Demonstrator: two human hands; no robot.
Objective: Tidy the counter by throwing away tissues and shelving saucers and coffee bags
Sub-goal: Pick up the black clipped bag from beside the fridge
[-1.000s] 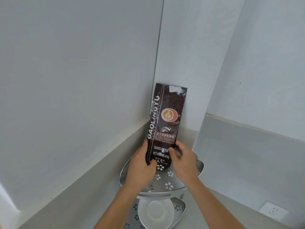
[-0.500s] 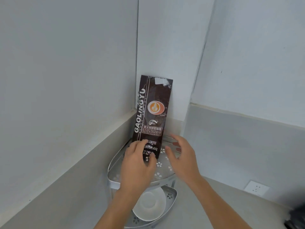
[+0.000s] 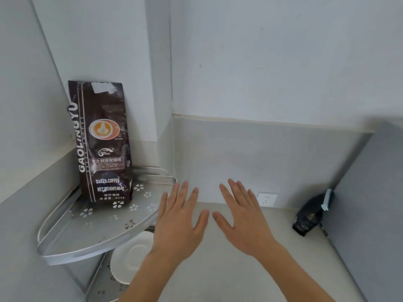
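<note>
Counter [image 3: 239, 258]: pale, running into a wall corner.
Corner shelf [image 3: 72, 253]: two metal tiers in the corner, flower cut-outs.
Coffee bag [image 3: 102, 144]: upright at the back of the top tier, against the wall.
Left hand [image 3: 177, 227]: empty, fingers spread, palm down, just right of the shelf.
Right hand [image 3: 244, 221]: empty, fingers spread, beside the left.
Saucer [image 3: 130, 258]: white, on the lower tier.
Second bag [image 3: 309, 214]: dark, clipped, against the far-right panel.
Socket [image 3: 267, 199]: on the wall.

A single head-worn wide-angle view looks forward and down from close above the pale grey counter [image 3: 239, 269]; it faces the far wall corner; the silver perforated corner shelf [image 3: 91, 234] sits near left.
</note>
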